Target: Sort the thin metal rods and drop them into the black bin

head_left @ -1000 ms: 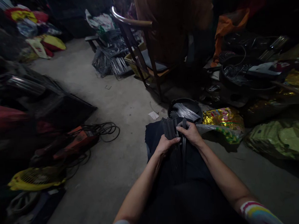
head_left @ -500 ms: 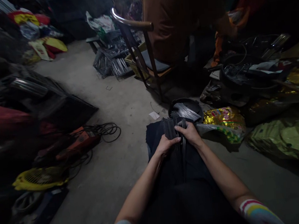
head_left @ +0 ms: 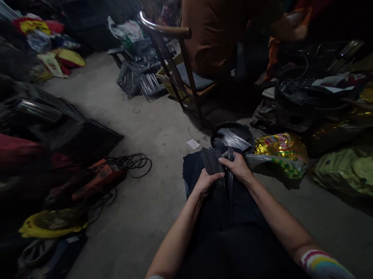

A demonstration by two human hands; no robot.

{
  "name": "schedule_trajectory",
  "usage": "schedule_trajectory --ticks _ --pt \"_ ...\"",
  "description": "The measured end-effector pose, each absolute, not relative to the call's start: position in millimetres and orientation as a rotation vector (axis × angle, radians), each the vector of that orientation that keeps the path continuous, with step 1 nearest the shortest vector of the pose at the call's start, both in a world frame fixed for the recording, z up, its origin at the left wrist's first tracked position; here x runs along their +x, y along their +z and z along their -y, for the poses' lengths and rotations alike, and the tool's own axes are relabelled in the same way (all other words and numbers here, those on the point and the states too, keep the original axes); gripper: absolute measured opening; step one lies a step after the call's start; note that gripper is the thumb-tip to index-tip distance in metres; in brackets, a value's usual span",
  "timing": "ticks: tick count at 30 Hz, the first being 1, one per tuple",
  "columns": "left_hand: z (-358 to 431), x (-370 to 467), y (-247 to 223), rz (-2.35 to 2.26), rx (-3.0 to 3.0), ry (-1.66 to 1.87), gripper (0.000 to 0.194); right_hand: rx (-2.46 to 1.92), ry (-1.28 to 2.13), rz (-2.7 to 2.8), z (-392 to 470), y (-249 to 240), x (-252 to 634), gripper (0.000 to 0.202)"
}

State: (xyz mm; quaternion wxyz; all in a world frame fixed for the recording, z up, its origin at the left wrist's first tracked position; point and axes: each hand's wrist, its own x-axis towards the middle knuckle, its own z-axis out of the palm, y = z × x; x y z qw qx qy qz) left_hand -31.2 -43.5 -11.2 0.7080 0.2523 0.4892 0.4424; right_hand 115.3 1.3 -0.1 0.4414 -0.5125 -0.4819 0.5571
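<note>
Over a dark cloth (head_left: 193,166) on my lap, my left hand (head_left: 206,181) is closed round a wide bundle of thin metal rods (head_left: 212,161), its thumb pressed across them. Just to the right, my right hand (head_left: 237,166) pinches a narrower bunch of metal rods (head_left: 231,176) that hangs down beside the wide one. What the rods are for, and their lower ends in the dark, I cannot make out. Beyond my hands, a round black basin (head_left: 251,134) on the floor holds more loose rods (head_left: 232,138).
A person in brown (head_left: 213,32) sits ahead on a wooden chair (head_left: 167,31). To the right lie a gold packet (head_left: 280,146) and a pale green sack (head_left: 352,171). On the left are an orange power tool (head_left: 98,176) with coiled cable and a yellow fan guard (head_left: 52,223).
The rods in my two hands stand slightly further apart, with a clearer gap between the bundles. The seated person's arm at the right has moved a little outward.
</note>
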Motion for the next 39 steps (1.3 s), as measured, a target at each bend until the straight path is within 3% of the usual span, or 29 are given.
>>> schedule_trajectory --ticks 21,28,33,39 --pt "44 -32 -13 -1.115 0.592 0.971 0.053 -1.271 1.394 1.223 -2 1 118 0.025" --pt "47 -33 -11 -1.100 0.546 0.938 0.038 -1.198 1.500 1.097 2 3 124 0.018" --pt "46 -32 -10 -1.105 0.559 0.971 0.042 -1.222 1.429 1.178 1 4 119 0.031" --pt "46 -33 -11 -1.075 0.562 0.993 0.049 -1.248 1.392 1.203 -2 4 118 0.027"
